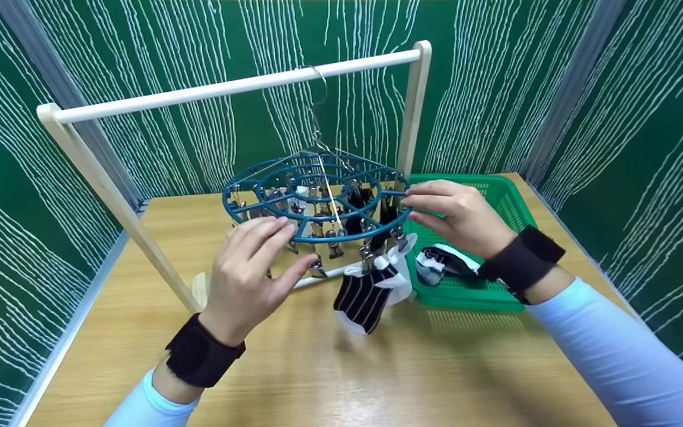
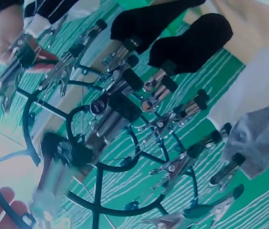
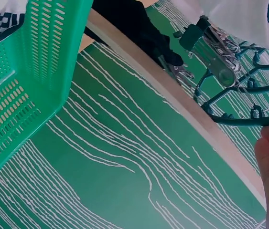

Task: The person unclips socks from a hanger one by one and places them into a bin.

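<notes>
A round blue clip hanger (image 1: 350, 238) hangs by its wire hook from a white rail. My left hand (image 1: 249, 273) is at its front left rim, fingers nearly straight and thumb held apart. On the right side, my right hand (image 1: 460, 213) has its fingertips at the rim, as the right wrist view also shows. A black-and-white striped sock (image 1: 365, 299) hangs from front clips, beside a white sock (image 1: 401, 284). Farther back hang black socks (image 2: 191, 43) and a grey sock (image 2: 258, 138). Several metal clips (image 2: 110, 119) hold nothing.
The wooden rack with its white rail (image 1: 229, 88) stands on a wooden table (image 1: 294, 367). At the right is a green basket (image 1: 510, 204) with black-and-white socks (image 1: 445, 264) in it. Green walls (image 1: 495, 89) with white lines enclose the table at the back and sides.
</notes>
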`<state>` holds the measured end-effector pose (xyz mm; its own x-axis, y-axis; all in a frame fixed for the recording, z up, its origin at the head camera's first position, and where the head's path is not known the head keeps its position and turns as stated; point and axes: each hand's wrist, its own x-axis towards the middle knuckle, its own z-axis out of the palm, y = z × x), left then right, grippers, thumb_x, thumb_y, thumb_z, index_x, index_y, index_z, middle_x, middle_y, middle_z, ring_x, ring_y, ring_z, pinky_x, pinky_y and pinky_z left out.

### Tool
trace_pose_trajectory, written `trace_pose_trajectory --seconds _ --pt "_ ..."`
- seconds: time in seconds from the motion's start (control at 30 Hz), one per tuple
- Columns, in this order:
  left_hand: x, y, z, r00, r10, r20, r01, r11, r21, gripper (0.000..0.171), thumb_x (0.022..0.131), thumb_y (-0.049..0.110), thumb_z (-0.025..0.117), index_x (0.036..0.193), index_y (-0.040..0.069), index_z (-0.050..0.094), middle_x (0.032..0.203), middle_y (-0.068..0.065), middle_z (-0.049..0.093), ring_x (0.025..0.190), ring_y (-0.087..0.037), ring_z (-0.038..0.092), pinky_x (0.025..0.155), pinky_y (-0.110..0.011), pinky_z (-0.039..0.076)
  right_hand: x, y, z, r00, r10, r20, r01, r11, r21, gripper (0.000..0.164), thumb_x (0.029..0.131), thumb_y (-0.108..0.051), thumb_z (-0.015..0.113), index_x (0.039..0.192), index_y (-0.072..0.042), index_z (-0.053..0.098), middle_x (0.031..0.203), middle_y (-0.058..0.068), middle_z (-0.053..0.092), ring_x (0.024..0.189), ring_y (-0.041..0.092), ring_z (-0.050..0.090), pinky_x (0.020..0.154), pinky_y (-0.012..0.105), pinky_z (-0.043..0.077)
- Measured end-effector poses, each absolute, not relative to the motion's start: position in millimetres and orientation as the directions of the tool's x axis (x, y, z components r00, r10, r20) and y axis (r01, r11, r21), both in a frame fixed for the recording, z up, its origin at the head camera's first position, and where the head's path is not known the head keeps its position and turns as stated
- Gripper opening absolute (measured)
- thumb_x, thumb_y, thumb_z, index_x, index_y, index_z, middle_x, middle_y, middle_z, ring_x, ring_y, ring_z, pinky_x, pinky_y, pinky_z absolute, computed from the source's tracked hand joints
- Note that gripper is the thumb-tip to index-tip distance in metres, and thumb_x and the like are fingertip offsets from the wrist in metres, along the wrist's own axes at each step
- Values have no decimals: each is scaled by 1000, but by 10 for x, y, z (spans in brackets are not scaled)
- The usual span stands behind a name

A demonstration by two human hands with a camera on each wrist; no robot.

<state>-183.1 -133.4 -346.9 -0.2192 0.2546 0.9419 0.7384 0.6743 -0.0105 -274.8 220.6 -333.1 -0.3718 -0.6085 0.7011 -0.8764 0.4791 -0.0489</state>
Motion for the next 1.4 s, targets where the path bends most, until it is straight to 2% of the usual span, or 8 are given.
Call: trace_pose_trajectory --seconds 0.3,0.57,0.83,1.07,1.2,1.3,1.4 --pt "-1855 -1356 -3482 -239 236 942 697 717 -3 35 88 28 93 106 0 83 102 -16 82 98 -36 72 88 -49 61 -2699 2137 -3298 -323 -602 731 -889 457 -17 26 87 -1 89 112 -2 83 110 18 79 104 35 74 89 50 65" --pt "-1879 -1418 -3529 -265 210 941 689 724 33 31 84 21 94 103 -1 82 98 -17 82 95 -36 72 85 -50 61 -2679 2103 -3307 -313 -591 744 -886 464 -4 28 83 -5 93 109 -1 83 109 19 80 104 36 74 89 51 65" --pt "-1901 -1494 -3582 -284 181 941 685 726 67 32 88 18 91 107 -5 81 105 -20 82 105 -40 76 98 -50 62 -2695 2097 -3318 -332 -627 705 -892 451 -20 34 88 -5 89 120 2 79 126 24 77 120 43 73 100 59 61" --pt "-1928 -1557 -3612 -312 165 935 672 734 95 35 85 11 91 113 -7 79 114 -24 80 116 -43 75 118 -32 51 -2706 2065 -3342 -314 -647 695 -905 425 -14 27 100 -16 80 122 1 78 125 23 78 118 41 74 101 58 61" --pt "-1932 -1556 -3625 -336 138 932 683 717 140 37 82 5 91 114 -9 78 117 -27 79 118 -46 73 124 -24 43 -2691 2040 -3336 -314 -642 699 -907 421 -21 25 102 -20 77 118 0 80 120 22 79 114 40 76 99 56 63" --pt "-1926 -1538 -3629 -345 116 931 697 696 172 38 81 3 90 115 -9 78 120 -27 78 120 -48 72 126 -26 41 -2672 2023 -3328 -323 -639 698 -904 426 -28 24 102 -20 78 115 -1 80 118 22 80 111 39 76 98 55 64" --pt "-1905 -1506 -3617 -327 107 939 710 683 170 36 83 5 87 117 -6 78 121 -26 78 120 -46 70 125 -33 44 -2658 2010 -3327 -328 -639 696 -900 434 -25 24 101 -21 78 114 -1 81 116 21 80 110 38 77 97 54 64"
